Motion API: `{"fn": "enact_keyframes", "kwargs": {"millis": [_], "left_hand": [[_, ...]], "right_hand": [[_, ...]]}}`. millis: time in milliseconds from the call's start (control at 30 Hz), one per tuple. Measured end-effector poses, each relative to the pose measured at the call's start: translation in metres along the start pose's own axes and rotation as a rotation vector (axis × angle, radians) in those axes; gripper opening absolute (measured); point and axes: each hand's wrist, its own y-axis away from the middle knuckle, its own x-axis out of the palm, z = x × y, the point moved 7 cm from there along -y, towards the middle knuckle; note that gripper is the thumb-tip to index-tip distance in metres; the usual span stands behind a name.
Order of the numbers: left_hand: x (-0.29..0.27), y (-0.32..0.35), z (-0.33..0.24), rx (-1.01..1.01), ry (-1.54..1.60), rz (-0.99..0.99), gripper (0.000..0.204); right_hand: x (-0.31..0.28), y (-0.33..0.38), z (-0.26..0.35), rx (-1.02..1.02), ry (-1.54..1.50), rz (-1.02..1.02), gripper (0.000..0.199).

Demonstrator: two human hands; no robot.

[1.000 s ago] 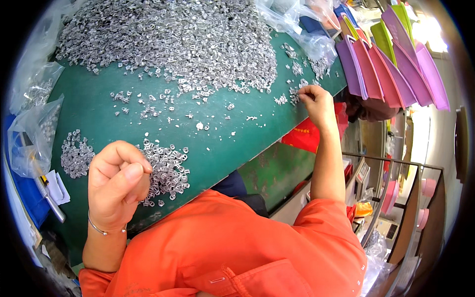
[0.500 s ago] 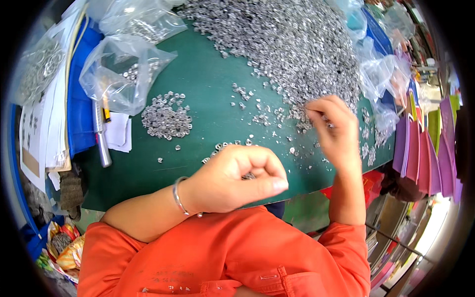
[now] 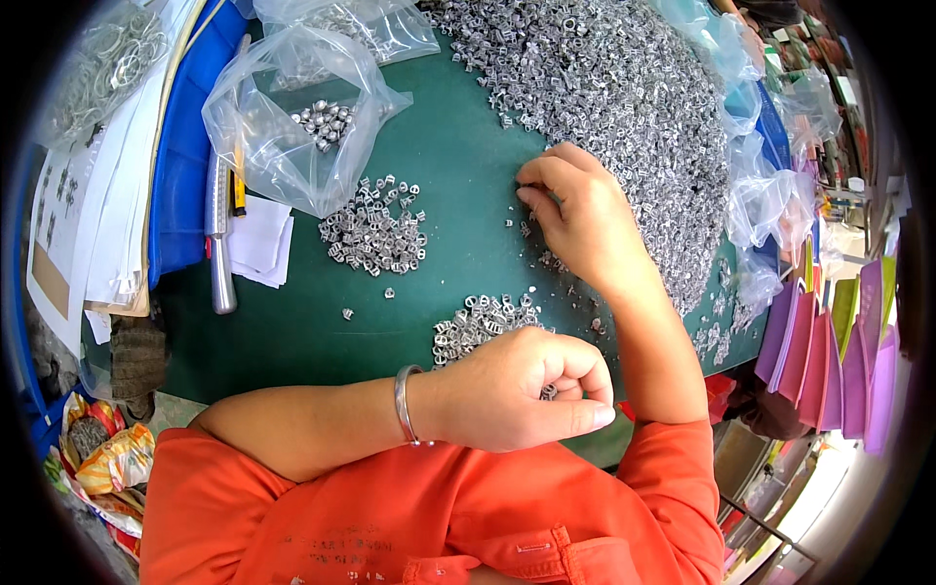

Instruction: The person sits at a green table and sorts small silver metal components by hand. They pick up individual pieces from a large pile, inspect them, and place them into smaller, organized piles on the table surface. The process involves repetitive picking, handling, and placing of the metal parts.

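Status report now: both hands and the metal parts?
Left hand fisted on small metal parts. Right hand picking at big pile. Nothing in the way.

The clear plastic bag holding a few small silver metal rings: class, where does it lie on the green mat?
In the head view, the clear plastic bag lies at the mat's upper left, just above a small loose pile of silver rings and right of a grey metal tool.

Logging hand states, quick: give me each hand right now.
Left hand: closed in a loose fist around small silver metal pieces.
Right hand: fingertips pinched at the edge of the big pile; what they hold cannot be told.
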Motion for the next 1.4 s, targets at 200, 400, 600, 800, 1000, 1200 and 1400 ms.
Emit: {"fn": "enact_keyframes", "kwargs": {"millis": [200, 400, 600, 800, 1000, 1200, 1400], "left_hand": [[0.000, -0.001, 0.000, -0.010, -0.045, 0.006, 0.012], [0.013, 0.000, 0.008, -0.044, -0.091, 0.185, 0.013], [0.014, 0.000, 0.008, -0.064, -0.093, 0.190, 0.011], [0.008, -0.002, 0.010, -0.105, -0.115, 0.153, 0.012], [0.008, -0.002, 0.011, -0.086, -0.087, 0.155, 0.012], [0.006, -0.001, 0.007, -0.053, -0.088, 0.149, 0.012], [0.006, -0.001, 0.003, -0.087, -0.148, 0.131, 0.010]], "right_hand": [[0.008, -0.009, 0.036, -0.144, -0.204, -0.052, 0.008], [0.034, -0.001, 0.074, -0.285, -0.319, -0.042, 0.011], [-0.014, 0.016, -0.012, 0.018, -0.030, -0.059, 0.014], [0.005, 0.021, 0.023, -0.196, 0.013, 0.001, 0.014], [0.008, 0.026, 0.016, -0.182, -0.174, -0.045, 0.014], [-0.020, 0.024, -0.009, 0.010, -0.197, -0.153, 0.016], [0.007, 0.031, 0.018, -0.224, 0.006, -0.081, 0.014]]}}
